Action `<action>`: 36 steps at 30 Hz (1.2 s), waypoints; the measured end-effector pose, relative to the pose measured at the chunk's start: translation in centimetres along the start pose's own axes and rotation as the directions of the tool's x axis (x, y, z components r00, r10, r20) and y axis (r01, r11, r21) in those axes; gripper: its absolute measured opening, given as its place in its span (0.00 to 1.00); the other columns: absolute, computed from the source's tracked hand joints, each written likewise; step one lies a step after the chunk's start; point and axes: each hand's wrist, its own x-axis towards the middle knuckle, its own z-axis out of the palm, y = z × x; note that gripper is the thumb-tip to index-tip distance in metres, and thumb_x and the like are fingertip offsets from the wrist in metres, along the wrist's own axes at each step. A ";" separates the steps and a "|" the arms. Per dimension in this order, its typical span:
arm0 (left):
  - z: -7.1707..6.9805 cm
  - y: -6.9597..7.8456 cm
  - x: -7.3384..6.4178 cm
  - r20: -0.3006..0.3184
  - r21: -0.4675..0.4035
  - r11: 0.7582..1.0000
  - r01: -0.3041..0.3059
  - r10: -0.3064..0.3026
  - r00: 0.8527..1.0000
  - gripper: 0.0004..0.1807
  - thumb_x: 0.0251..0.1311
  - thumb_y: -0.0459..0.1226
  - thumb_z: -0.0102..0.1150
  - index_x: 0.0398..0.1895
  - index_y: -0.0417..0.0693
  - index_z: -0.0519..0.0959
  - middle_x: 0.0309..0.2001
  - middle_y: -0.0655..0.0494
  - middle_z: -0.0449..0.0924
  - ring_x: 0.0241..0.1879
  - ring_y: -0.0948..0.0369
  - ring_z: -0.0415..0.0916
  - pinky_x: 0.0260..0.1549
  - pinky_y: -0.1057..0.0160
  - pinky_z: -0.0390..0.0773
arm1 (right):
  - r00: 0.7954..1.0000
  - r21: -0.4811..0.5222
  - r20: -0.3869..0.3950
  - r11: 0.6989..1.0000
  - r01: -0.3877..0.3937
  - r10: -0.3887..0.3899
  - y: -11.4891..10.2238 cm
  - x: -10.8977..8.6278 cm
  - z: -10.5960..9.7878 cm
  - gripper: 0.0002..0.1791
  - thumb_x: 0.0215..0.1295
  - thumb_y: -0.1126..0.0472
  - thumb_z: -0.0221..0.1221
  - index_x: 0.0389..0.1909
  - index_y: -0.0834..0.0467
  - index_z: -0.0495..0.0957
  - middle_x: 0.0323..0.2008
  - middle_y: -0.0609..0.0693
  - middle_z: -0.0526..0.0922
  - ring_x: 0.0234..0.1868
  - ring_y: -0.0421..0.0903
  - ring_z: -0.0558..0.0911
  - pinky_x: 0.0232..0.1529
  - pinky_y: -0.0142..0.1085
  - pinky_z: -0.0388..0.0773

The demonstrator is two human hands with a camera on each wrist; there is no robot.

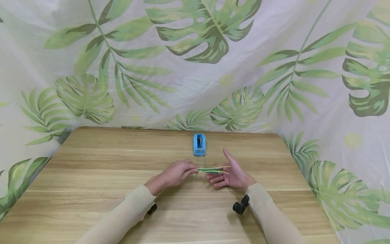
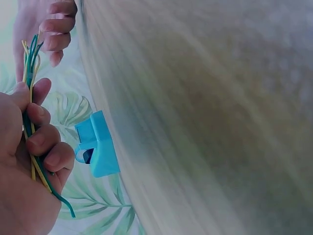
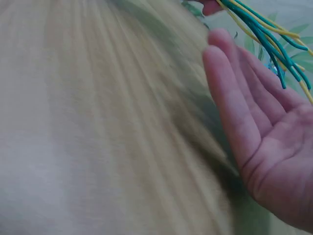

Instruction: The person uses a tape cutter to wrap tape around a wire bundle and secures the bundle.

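Though fast between clamped left fingers (image 2: pixel 44 139), green-yellow wires (image 1: pixel 209 170); tips (image 3: pixel 283 85) near relaxed right fingers (image 3: pixel 231 95)

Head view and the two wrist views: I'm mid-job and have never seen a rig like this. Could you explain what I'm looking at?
There is no machine here, just a person's two bare hands. The head view comes from a camera worn on the head, looking forward and down. The other two come from cameras on the wrists, so the table looks steeply tilted there; the black device by the right cuff is probably one of them.

On the table stands a blue tape dispenser. The left hand has its fingers curled round a bundle of thin green and yellow strands. The right hand is open beside the loose ends; whether it touches them, I can't tell.
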 end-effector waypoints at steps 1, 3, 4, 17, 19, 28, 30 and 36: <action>0.0 0.0 0.0 -0.008 0.008 1.000 -0.007 0.007 1.000 0.14 0.75 0.42 0.53 0.50 0.48 0.86 0.37 0.61 0.79 0.34 0.66 0.72 0.39 0.61 0.77 | 1.000 -0.030 0.018 1.000 -0.009 0.010 -0.2 0.1 -0.1 0.66 0.60 0.16 0.37 0.72 0.73 0.49 0.47 0.64 0.84 0.41 0.53 0.86 0.45 0.46 0.83; 0.1 -0.1 0.0 -0.024 0.017 1.000 -0.016 0.017 1.000 0.13 0.74 0.41 0.55 0.49 0.48 0.87 0.36 0.63 0.77 0.33 0.66 0.72 0.37 0.62 0.77 | 0.998 -0.066 0.046 0.997 -0.027 0.030 -0.6 0.3 -0.4 0.64 0.61 0.17 0.37 0.71 0.73 0.52 0.46 0.64 0.85 0.41 0.53 0.87 0.43 0.45 0.83; 0.2 -0.2 -0.1 -0.031 0.021 1.000 -0.019 0.020 0.999 0.13 0.74 0.41 0.56 0.49 0.47 0.87 0.36 0.64 0.77 0.33 0.67 0.72 0.36 0.63 0.77 | 0.998 -0.084 0.058 0.996 -0.031 0.036 -0.8 0.3 -0.5 0.63 0.62 0.17 0.37 0.70 0.74 0.54 0.46 0.64 0.85 0.40 0.54 0.87 0.41 0.45 0.84; 0.2 -0.2 -0.3 -0.055 0.031 0.999 -0.018 0.020 0.998 0.13 0.70 0.39 0.60 0.53 0.46 0.86 0.28 0.66 0.70 0.25 0.68 0.63 0.23 0.68 0.68 | 0.995 -0.372 0.040 0.926 -0.071 0.092 -1.9 0.5 0.1 0.41 0.76 0.38 0.46 0.57 0.77 0.73 0.25 0.51 0.83 0.24 0.41 0.83 0.25 0.32 0.80; 0.2 -0.1 -0.3 -0.054 0.032 0.999 -0.019 0.021 0.998 0.14 0.70 0.39 0.61 0.53 0.45 0.86 0.29 0.66 0.70 0.25 0.68 0.62 0.23 0.69 0.68 | 0.996 -0.399 0.016 0.914 -0.077 0.091 -2.0 0.5 0.3 0.36 0.77 0.42 0.49 0.56 0.77 0.74 0.25 0.50 0.83 0.24 0.40 0.83 0.26 0.32 0.81; 0.1 0.1 -0.3 -0.057 0.061 0.998 -0.030 0.034 0.998 0.13 0.68 0.37 0.63 0.52 0.45 0.87 0.29 0.64 0.72 0.25 0.67 0.63 0.23 0.69 0.68 | 0.995 -0.426 0.005 0.901 -0.085 0.096 -2.6 0.2 0.7 0.32 0.78 0.49 0.52 0.58 0.77 0.73 0.29 0.52 0.84 0.26 0.40 0.83 0.30 0.33 0.83; 0.0 0.2 -0.3 -0.055 0.071 0.997 -0.024 0.027 0.998 0.13 0.68 0.37 0.63 0.52 0.45 0.87 0.29 0.64 0.72 0.25 0.67 0.63 0.23 0.69 0.68 | 0.996 -0.438 -0.018 0.895 -0.082 0.082 -2.5 0.2 0.9 0.30 0.77 0.50 0.54 0.57 0.77 0.74 0.28 0.52 0.83 0.24 0.39 0.82 0.29 0.32 0.83; -0.1 0.5 -0.3 -0.051 0.085 0.996 0.004 0.001 0.999 0.13 0.68 0.38 0.63 0.51 0.47 0.87 0.30 0.64 0.72 0.25 0.67 0.63 0.23 0.69 0.68 | 0.997 -0.476 -0.072 0.878 -0.049 0.017 -2.1 0.3 1.3 0.22 0.73 0.57 0.59 0.53 0.75 0.78 0.25 0.51 0.81 0.22 0.39 0.80 0.26 0.31 0.81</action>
